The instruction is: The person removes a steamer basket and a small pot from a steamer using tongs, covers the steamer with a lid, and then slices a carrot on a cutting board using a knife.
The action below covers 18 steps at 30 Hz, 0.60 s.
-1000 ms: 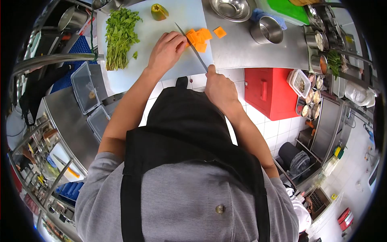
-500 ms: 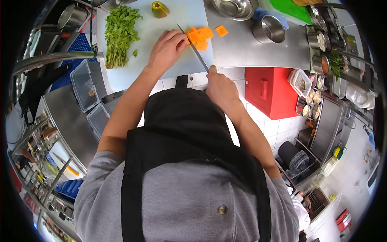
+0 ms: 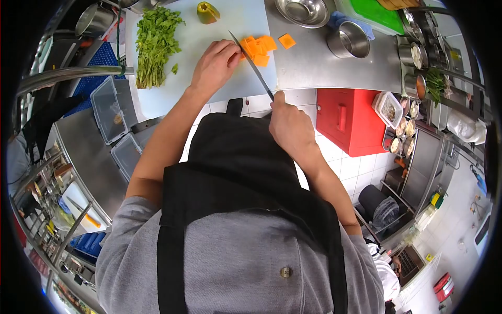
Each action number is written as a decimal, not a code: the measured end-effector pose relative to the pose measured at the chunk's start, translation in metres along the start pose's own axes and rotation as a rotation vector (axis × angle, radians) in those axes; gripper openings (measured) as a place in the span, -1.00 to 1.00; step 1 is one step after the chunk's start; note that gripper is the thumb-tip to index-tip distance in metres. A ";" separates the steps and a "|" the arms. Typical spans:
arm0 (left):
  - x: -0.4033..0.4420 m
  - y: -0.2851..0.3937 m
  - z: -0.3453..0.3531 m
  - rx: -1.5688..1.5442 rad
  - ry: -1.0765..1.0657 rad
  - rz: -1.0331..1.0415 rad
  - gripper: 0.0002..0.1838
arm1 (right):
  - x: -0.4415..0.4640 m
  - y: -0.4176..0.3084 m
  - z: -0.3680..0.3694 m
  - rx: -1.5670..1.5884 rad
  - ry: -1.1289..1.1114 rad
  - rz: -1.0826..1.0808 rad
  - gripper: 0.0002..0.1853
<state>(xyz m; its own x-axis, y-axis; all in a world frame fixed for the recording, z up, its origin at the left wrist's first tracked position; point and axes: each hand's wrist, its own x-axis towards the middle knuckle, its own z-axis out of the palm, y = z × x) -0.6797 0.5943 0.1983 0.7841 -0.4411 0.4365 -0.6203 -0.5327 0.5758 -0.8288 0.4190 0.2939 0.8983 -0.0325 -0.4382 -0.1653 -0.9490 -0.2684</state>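
Note:
My right hand is closed round the handle of a kitchen knife, its blade slanting up and left over the cutting board. My left hand rests on the white cutting board, fingers curled together beside the blade. A bit of orange vegetable shows at its fingertips, mostly hidden. Just right of the blade lies a pile of flat orange vegetable pieces. One square orange piece sits apart on the steel counter. On the board's left is a bunch of leafy green herbs; a cut green-and-reddish vegetable lies near the top.
A steel bowl and a steel pot stand on the counter at right. Below its edge is a red cabinet. A metal rail reaches in from the left. Another person's white sleeve shows at lower right.
My right hand has come back slightly towards my body, and the knife's handle end has dropped with it. My left hand has shifted a touch to the left.

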 end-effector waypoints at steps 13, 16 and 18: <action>-0.006 0.000 -0.003 0.003 -0.011 -0.011 -0.85 | 0.041 0.006 0.024 0.024 -0.045 -0.022 -0.76; -0.003 0.000 -0.003 -0.002 -0.018 -0.009 -0.86 | 0.029 -0.001 0.005 -0.027 -0.056 -0.022 -0.78; -0.003 -0.001 -0.003 -0.003 -0.038 -0.018 -0.86 | 0.015 -0.007 -0.008 0.006 -0.050 -0.009 -0.79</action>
<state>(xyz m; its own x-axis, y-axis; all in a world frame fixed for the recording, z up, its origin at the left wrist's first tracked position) -0.6815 0.5979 0.1988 0.7939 -0.4584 0.3996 -0.6058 -0.5388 0.5854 -0.8110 0.4224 0.2959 0.8781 -0.0084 -0.4784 -0.1603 -0.9472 -0.2777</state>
